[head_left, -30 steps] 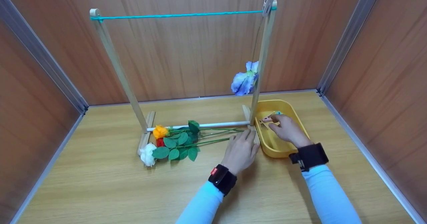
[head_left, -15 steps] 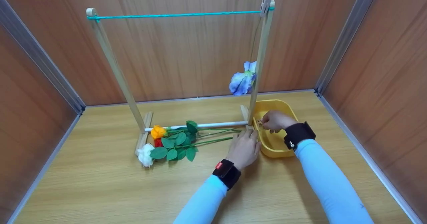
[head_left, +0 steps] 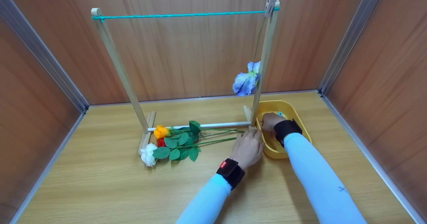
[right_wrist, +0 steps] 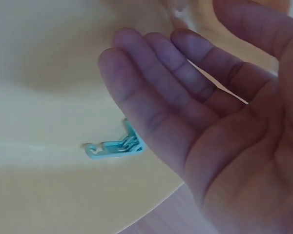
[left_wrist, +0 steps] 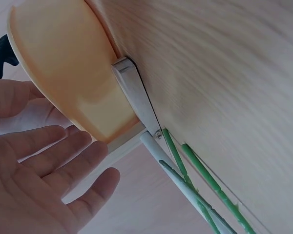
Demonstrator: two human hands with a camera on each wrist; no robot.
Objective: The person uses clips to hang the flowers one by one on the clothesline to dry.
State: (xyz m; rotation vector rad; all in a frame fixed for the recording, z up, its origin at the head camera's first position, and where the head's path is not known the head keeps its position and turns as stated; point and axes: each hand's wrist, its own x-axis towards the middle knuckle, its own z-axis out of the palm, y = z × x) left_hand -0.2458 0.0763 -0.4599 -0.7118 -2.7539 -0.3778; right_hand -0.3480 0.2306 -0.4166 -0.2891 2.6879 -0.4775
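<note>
My right hand (head_left: 272, 122) reaches down into the yellow tray (head_left: 275, 154) near its left wall. In the right wrist view its fingers are slightly bent, with the thumb apart from them. A small pale, blurred thing (right_wrist: 181, 19) shows near the fingertips; I cannot tell whether they touch it. A teal clothespin (right_wrist: 115, 147) lies in the tray beside this hand. My left hand (head_left: 247, 147) has loosely spread fingers by the tray's left side and the rack's right foot (left_wrist: 134, 92), nearest to the flower stems (head_left: 217, 141). It holds nothing.
A wooden rack (head_left: 120, 70) carries a teal cord (head_left: 183, 15). At its right end a pale clothespin (head_left: 272, 0) holds a blue flower (head_left: 246, 80), hanging head down. Orange (head_left: 160, 132), red (head_left: 160, 142) and white (head_left: 148, 154) flowers lie by the rack's lower white bar (head_left: 223, 125).
My right hand has moved left and lower inside the tray; the pink clothespin seen at its fingertips earlier is hidden in the head view. My left hand has shifted slightly right.
</note>
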